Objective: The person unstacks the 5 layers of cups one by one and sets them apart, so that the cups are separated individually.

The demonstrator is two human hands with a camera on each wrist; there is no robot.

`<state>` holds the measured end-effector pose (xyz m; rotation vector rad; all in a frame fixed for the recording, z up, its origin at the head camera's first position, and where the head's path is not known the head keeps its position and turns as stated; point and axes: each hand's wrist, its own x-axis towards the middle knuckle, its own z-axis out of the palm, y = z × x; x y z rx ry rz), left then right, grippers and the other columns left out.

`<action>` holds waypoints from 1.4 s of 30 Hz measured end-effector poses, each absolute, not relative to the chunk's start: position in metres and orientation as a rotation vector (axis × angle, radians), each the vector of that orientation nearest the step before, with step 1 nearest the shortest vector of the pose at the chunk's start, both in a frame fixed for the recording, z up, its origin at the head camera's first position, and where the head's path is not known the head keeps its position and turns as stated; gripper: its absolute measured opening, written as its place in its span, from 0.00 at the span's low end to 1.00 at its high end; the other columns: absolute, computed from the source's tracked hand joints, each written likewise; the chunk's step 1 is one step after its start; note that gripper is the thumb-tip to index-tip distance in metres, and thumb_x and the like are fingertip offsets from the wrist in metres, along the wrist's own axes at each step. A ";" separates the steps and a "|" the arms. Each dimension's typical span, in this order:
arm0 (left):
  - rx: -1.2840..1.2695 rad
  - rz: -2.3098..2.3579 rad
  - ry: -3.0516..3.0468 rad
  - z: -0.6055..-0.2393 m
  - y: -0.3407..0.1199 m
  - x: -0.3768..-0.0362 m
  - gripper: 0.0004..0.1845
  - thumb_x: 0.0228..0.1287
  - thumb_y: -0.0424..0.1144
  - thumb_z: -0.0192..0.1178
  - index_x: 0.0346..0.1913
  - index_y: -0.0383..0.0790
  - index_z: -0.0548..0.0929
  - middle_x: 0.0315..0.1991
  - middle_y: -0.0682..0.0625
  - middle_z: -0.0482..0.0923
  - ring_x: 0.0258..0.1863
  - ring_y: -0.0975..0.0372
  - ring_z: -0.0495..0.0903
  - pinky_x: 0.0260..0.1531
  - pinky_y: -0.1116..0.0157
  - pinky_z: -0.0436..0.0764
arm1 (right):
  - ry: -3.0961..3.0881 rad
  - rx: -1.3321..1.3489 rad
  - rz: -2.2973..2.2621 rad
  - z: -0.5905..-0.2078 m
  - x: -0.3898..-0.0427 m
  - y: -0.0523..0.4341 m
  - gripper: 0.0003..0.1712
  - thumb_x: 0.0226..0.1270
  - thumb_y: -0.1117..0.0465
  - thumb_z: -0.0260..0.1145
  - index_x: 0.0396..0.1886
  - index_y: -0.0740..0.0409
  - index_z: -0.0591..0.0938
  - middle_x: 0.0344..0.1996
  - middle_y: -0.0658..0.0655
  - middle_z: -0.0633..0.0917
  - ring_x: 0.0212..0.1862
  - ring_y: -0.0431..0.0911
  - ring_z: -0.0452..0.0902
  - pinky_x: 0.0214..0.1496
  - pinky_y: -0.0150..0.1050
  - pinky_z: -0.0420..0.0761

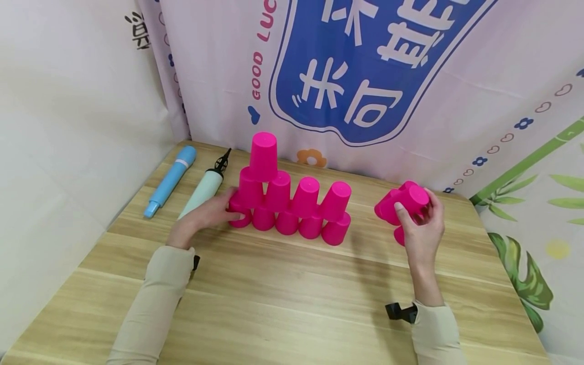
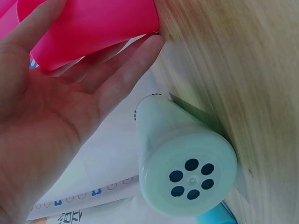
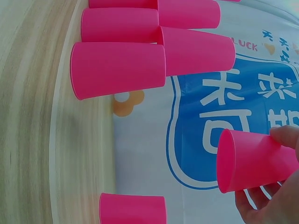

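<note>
Wooden counter (image 1: 283, 284) carried a half-built pink cup pyramid (image 1: 292, 203); left hand (image 1: 205, 215), fingers straight, steadied its end cup while right hand (image 1: 422, 228) gripped another cup (image 1: 403, 203), upper rows unfinished.

The near half of the desk (image 1: 283, 299) lies bare, open to either hand. Farther back the cup pyramid (image 1: 292, 203) blocks the middle, the two pumps (image 1: 187, 185) crowd its left flank, and a gap of bare wood separates it from the loose cups (image 1: 401, 208) at right.
</note>
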<state>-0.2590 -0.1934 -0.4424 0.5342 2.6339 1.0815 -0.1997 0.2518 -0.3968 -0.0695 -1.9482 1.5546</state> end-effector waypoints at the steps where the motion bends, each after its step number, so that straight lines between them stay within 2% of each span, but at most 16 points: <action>1: 0.533 1.079 2.634 -0.443 -0.193 -0.259 0.36 0.66 0.41 0.62 0.68 0.30 0.56 0.56 0.36 0.74 0.49 0.50 0.76 0.54 0.49 0.73 | -1.948 -0.069 1.553 -0.397 -0.200 0.252 0.34 0.57 0.63 0.73 0.64 0.50 0.71 0.55 0.55 0.78 0.54 0.48 0.74 0.54 0.34 0.77; 33: 0.506 1.084 2.634 -0.444 -0.193 -0.260 0.35 0.64 0.41 0.63 0.67 0.33 0.58 0.54 0.39 0.75 0.48 0.50 0.76 0.54 0.50 0.74 | -1.942 -0.073 1.578 -0.403 -0.200 0.250 0.34 0.57 0.65 0.73 0.64 0.52 0.71 0.54 0.54 0.79 0.53 0.47 0.75 0.53 0.33 0.77; 42: 0.512 1.106 2.619 -0.445 -0.193 -0.261 0.35 0.65 0.41 0.63 0.68 0.32 0.58 0.56 0.38 0.74 0.50 0.49 0.76 0.55 0.49 0.74 | -1.944 -0.085 1.592 -0.406 -0.199 0.249 0.35 0.56 0.64 0.73 0.64 0.52 0.72 0.55 0.55 0.79 0.53 0.48 0.75 0.53 0.32 0.77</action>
